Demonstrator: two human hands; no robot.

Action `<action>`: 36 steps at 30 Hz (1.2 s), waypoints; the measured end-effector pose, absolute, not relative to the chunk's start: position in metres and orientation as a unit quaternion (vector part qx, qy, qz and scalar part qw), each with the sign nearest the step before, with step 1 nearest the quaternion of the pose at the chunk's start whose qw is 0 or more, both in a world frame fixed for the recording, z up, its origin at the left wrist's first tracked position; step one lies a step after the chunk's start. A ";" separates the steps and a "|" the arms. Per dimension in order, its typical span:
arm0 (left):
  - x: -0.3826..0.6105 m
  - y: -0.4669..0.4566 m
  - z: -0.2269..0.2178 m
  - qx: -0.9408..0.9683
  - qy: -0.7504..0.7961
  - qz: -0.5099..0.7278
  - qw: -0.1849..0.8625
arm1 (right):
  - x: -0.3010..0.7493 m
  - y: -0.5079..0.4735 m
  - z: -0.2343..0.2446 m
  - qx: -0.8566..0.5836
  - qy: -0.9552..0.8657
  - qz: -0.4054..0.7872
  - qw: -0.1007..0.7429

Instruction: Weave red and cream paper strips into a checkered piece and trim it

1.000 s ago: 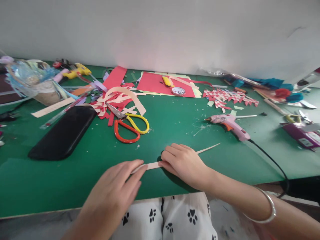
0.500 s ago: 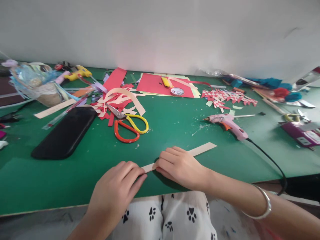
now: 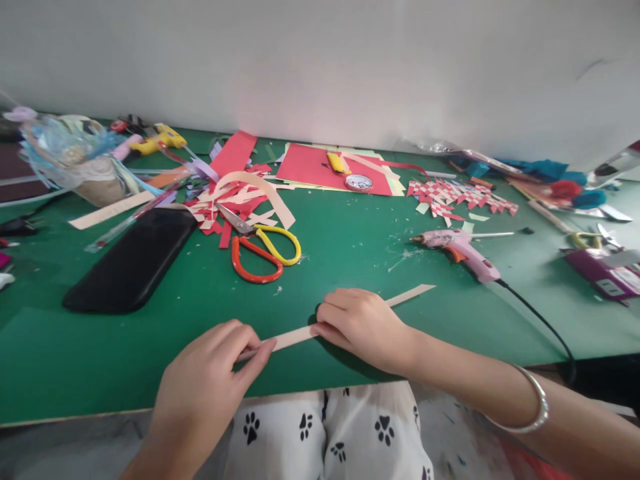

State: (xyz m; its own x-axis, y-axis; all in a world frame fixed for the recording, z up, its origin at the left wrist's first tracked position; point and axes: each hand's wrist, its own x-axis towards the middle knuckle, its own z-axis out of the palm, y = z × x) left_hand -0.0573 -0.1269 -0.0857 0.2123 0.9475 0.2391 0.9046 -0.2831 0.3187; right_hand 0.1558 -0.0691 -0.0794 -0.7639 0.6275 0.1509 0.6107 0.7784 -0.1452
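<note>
A narrow cream paper strip (image 3: 294, 337) runs slantwise along the front of the green table (image 3: 340, 247). My left hand (image 3: 210, 367) is closed on its left end, thumb and fingers pinching it. Farther along, my right hand (image 3: 363, 327) grips the strip with curled fingers, and the right end sticks out past the knuckles. The parts of the strip under both hands are hidden. Beyond my hands lie scissors (image 3: 265, 252) with one red and one yellow handle loop, their blades resting on a heap of red and cream paper strips (image 3: 237, 200).
A pink glue gun (image 3: 463, 250) lies at right, its cord hanging over the front edge. A black case (image 3: 135, 260) lies at left. Red sheets (image 3: 310, 167) with a yellow cutter (image 3: 336, 162) sit at the back, beside woven red-and-white paper pieces (image 3: 460, 197).
My left hand has slid left along the strip, baring more of it between the hands. My right hand has barely moved. The view has shifted slightly.
</note>
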 end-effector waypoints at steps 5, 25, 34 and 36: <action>-0.058 -0.127 -0.086 0.771 0.604 0.190 0.063 | 0.155 -0.070 -0.079 -0.332 -0.939 0.040 0.084; -0.093 -0.133 -0.085 0.745 0.650 0.131 0.076 | 0.151 -0.069 -0.076 -0.350 -0.934 0.043 0.056; -0.131 -0.143 -0.090 0.692 0.701 0.104 0.138 | 0.150 -0.069 -0.079 -0.348 -0.936 0.038 0.044; -0.136 -0.138 -0.085 0.704 0.689 0.103 0.138 | 0.150 -0.069 -0.079 -0.348 -0.936 0.036 0.039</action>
